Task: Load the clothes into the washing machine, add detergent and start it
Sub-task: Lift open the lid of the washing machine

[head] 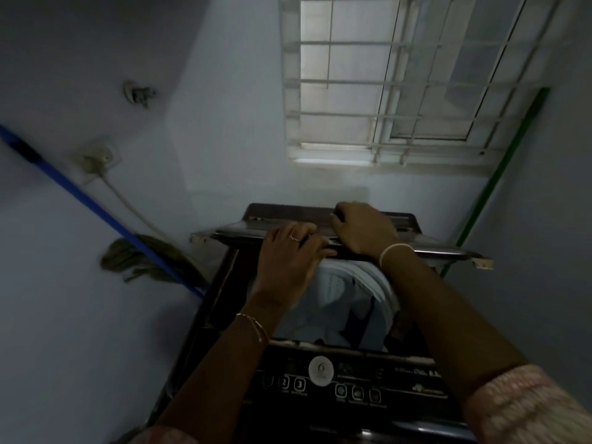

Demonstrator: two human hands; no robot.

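A dark, glossy top-loading washing machine (224,302) stands against a pale, smooth wall (230,123). Its flat hinged lid (426,246) is raised partway over the round drum opening, where soft, crumpled light and dark clothes (336,312) lie inside. The near edge of the machine carries a control panel (352,386) with small square buttons and a round white sticker.

Both hands are on the lid's front edge. The left hand (288,254) rests flat with its fingers spread and curled over the rim, a thin ring on one finger. The right hand (362,227) is clenched around the lid's edge further back, a pale band at the wrist.

A barred window (400,78) lets in dim light above. A blue mop handle (80,197) leans on the left wall with its rag head beside the machine, and a green pole (499,174) stands in the right corner.
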